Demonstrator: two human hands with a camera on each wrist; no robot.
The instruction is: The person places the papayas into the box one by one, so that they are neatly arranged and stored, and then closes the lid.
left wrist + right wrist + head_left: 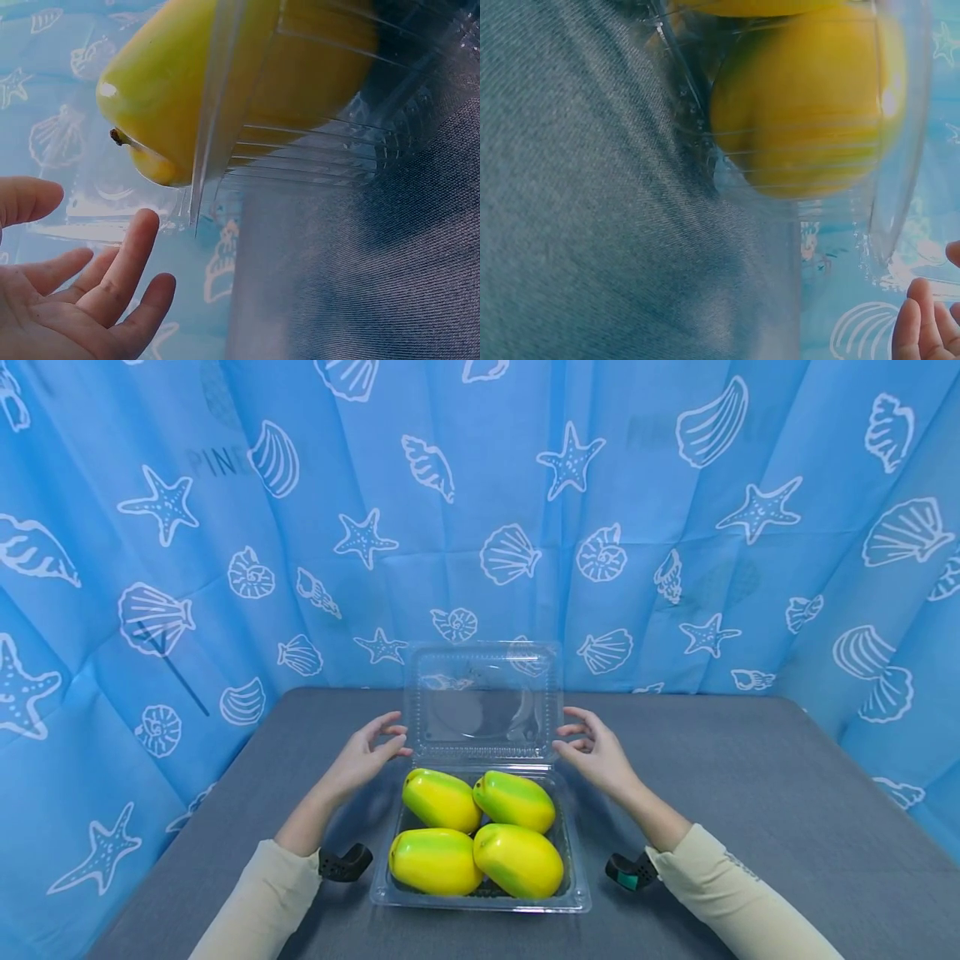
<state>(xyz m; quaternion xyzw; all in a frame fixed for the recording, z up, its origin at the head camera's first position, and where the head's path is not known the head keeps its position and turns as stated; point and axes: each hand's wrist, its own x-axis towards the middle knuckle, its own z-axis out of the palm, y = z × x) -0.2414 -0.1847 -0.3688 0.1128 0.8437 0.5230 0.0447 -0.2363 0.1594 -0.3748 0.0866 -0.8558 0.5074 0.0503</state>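
A clear plastic clamshell box [480,906] sits on the table with its lid [483,702] raised at the back. Several glossy yellow-green mangoes [517,860] lie in its base. My left hand [367,752] is beside the lid's left edge, fingers spread and loosely bent; the left wrist view shows nothing between its fingers [120,262]. At the lid's right edge is my right hand [596,756], fingers slightly bent; whether its fingertips touch the plastic cannot be told. Only part of that hand [934,322] shows in the right wrist view, near the box's side.
A grey cloth-covered table [712,777] extends around the box. Behind it and at both sides hangs a blue curtain [465,468] with white shells and starfish. Dark straps [345,863] are at both wrists, near the cream sleeves [262,893].
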